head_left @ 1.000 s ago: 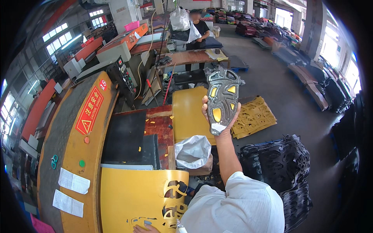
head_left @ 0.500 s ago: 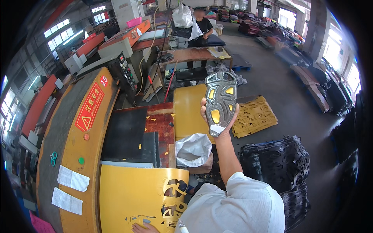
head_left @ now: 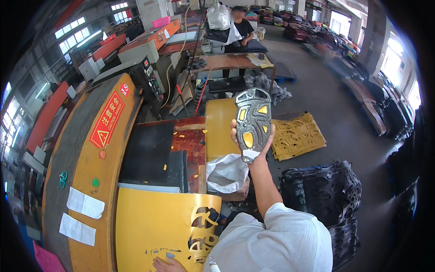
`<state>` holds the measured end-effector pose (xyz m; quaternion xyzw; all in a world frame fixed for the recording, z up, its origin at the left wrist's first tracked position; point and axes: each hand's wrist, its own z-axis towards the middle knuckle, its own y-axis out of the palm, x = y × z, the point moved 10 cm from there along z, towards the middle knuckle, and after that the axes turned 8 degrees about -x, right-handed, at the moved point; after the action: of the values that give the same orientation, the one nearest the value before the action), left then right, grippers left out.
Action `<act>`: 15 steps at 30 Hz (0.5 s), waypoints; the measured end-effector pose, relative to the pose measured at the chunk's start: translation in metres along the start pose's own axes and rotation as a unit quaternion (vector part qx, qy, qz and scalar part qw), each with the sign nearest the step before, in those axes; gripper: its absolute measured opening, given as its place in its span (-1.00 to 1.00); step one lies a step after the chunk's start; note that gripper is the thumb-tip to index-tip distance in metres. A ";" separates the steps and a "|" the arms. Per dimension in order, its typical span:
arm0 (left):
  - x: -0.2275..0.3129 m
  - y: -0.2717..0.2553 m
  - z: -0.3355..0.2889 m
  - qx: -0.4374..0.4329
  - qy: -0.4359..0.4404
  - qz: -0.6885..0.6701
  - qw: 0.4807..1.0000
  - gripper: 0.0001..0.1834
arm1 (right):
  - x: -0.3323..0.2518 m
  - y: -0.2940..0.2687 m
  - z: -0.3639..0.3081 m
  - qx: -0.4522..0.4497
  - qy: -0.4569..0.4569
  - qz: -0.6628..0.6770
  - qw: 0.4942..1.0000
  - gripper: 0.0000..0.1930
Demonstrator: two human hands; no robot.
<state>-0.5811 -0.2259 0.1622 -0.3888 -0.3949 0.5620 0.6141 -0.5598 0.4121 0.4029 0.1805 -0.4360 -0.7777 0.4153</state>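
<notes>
My right hand (head_left: 261, 159) is raised in front of me and closed around a dark, sole-shaped cutting die (head_left: 253, 122). Fingers show along both of its long sides, and a white patch sits at its lower end. Yellow pieces fill several of the die's openings. At the lower edge, my left hand (head_left: 168, 264) lies with fingers spread on a large yellow sheet (head_left: 149, 222), beside narrow cut marks. Larger cut-outs run along that sheet's right edge.
Left stands a yellow press beam (head_left: 97, 170) with papers and teal scissors. Beyond the sheet are a dark pad (head_left: 147, 152), yellow scraps and a white sack (head_left: 225, 174). Cut yellow sheets (head_left: 299, 136) and black scrap (head_left: 321, 192) lie right. A person (head_left: 240, 34) stands behind a table.
The cutting die in my right hand has shifted slightly left and down in the view, while the surroundings have moved a little. My left hand stays on the yellow sheet.
</notes>
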 end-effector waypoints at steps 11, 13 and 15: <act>-0.016 0.012 0.000 -0.079 -0.077 -0.056 0.992 -0.36 | 0.027 -0.005 -0.006 0.020 0.032 0.009 0.999 -0.09; -0.014 0.009 -0.001 -0.058 -0.069 -0.066 0.994 -0.36 | 0.035 -0.004 -0.006 0.013 0.044 0.013 0.999 -0.08; -0.015 0.014 -0.004 -0.073 -0.071 -0.064 0.993 -0.39 | 0.044 -0.004 -0.007 0.007 0.057 0.024 0.998 -0.07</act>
<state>-0.5839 -0.2398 0.1477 -0.3653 -0.5018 0.5172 0.5893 -0.5833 0.3742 0.3989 0.2171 -0.4212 -0.7526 0.4572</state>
